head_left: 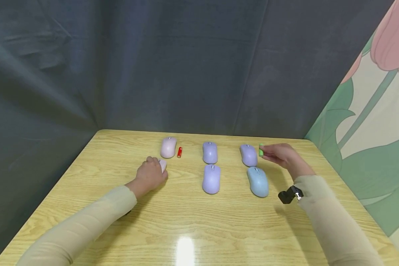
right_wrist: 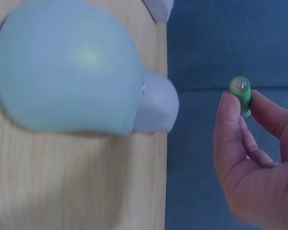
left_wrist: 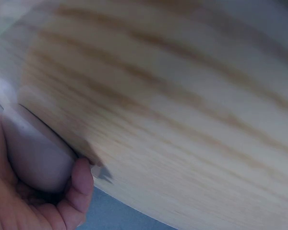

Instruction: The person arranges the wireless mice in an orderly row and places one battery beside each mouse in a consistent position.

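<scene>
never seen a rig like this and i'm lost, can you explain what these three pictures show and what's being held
There is no robot: someone works bare-handed, wearing a head camera and, on each arm, a wrist camera. The widest picture is the head camera's, looking forward and down; the two closer ones come from the left and right wrists.

On the wooden table lie six computer mice: a light blue mouse, three lavender mice, a far pale pink mouse with a red battery beside it, and a near pale pink mouse.

The left hand has its fingers curled round that near one. The right hand pinches a green battery between thumb and fingers.
</scene>
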A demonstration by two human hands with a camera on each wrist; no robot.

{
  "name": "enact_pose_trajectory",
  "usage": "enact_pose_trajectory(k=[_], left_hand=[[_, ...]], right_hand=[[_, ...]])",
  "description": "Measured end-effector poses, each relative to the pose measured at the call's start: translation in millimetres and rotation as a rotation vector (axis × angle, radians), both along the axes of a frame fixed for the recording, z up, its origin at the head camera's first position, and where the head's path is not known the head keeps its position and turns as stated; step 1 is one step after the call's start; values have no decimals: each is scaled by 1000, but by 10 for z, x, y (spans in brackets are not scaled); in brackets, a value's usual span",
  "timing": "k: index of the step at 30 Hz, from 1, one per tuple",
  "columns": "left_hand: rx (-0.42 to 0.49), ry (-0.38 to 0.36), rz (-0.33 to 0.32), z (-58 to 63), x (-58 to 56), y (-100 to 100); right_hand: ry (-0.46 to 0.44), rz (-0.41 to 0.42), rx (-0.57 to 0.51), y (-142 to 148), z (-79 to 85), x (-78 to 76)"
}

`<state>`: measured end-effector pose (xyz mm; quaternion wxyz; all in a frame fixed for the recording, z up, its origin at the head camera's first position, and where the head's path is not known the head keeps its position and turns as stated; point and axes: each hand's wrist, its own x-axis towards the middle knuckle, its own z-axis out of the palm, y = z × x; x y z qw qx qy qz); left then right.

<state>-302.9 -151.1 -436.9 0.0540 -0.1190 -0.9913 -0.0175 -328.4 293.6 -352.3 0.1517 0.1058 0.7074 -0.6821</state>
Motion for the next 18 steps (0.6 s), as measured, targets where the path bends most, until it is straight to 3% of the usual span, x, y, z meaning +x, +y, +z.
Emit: enact_pose_trajectory(k=[7,18], left_hand=[[17,-7,4,-3,-18,13],[8,-34,20,11,-14,18]], right_hand=[[1,-14,14,-217,2,-104],[13,-15,178,-536,-78,-317]])
